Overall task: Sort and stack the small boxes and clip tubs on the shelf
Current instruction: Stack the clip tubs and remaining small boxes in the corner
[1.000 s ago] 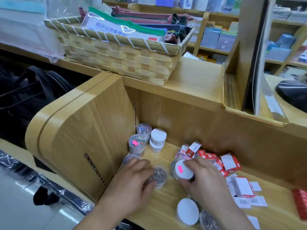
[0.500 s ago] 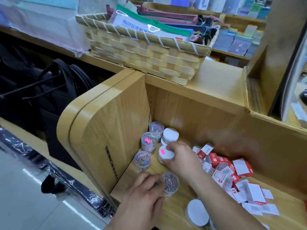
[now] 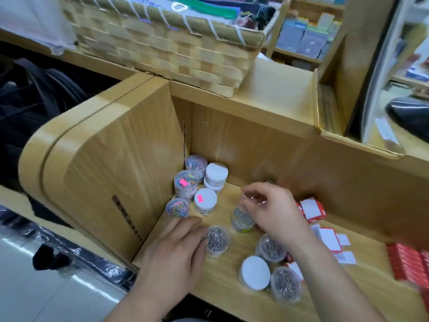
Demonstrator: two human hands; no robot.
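In the shelf's left corner stand three tubs of coloured clips (image 3: pixel 185 183) and two white-lidded tubs (image 3: pixel 205 201), the nearer one with a pink sticker. My left hand (image 3: pixel 176 249) holds the left side of a clear tub of silver clips (image 3: pixel 217 238) on the shelf floor. My right hand (image 3: pixel 274 212) pinches the top of a second silver clip tub (image 3: pixel 242 221) further back. Nearer me sit two more silver clip tubs (image 3: pixel 270 248) and a white-lidded tub (image 3: pixel 255 271). Small red and white boxes (image 3: pixel 312 209) lie scattered behind my right wrist.
The wooden shelf (image 3: pixel 232 296) has a tall side panel (image 3: pixel 120 163) on the left and a back wall. A woven basket (image 3: pixel 162 49) of folders stands on the ledge above. A row of red boxes (image 3: pixel 408 263) lies at the far right.
My right hand set the pink-stickered white-lidded tub beside the coloured clip tubs, then moved right onto a silver clip tub. My left hand stayed at its silver clip tub.
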